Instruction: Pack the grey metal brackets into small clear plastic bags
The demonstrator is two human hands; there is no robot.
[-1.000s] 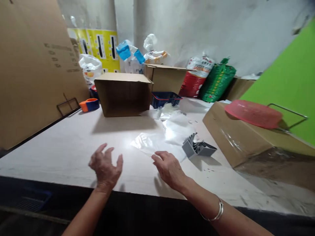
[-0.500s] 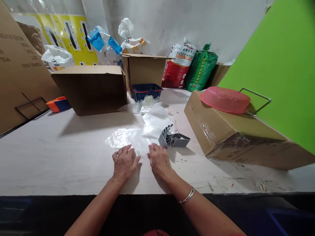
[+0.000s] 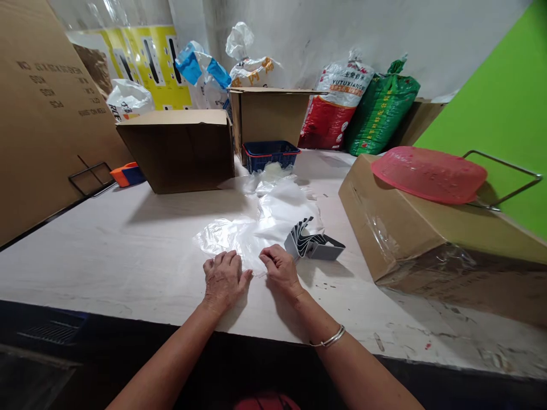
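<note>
A clear plastic bag (image 3: pixel 265 222) lies crumpled on the white tabletop (image 3: pixel 128 250), its near edge at my hands. My right hand (image 3: pixel 280 269) pinches that edge between thumb and fingers. My left hand (image 3: pixel 224 280) rests beside it, fingers curled at the film's edge, and I cannot tell whether it grips the plastic. Just right of my right hand stands a stack of grey angled pieces (image 3: pixel 310 242), close to it but apart. A silver bangle (image 3: pixel 328 339) circles my right wrist.
An overturned cardboard box (image 3: pixel 179 151) and an upright one (image 3: pixel 269 117) stand behind the plastic, with a blue basket (image 3: pixel 271 156) between them and the bag. A taped carton (image 3: pixel 410 228) carrying a pink plastic lid (image 3: pixel 429 175) sits at right. An orange-blue tape dispenser (image 3: pixel 127 174) lies at left.
Both hands have come down from raised and spread to together at the plastic's near edge. My right hand now pinches the film. The view has shifted slightly.
</note>
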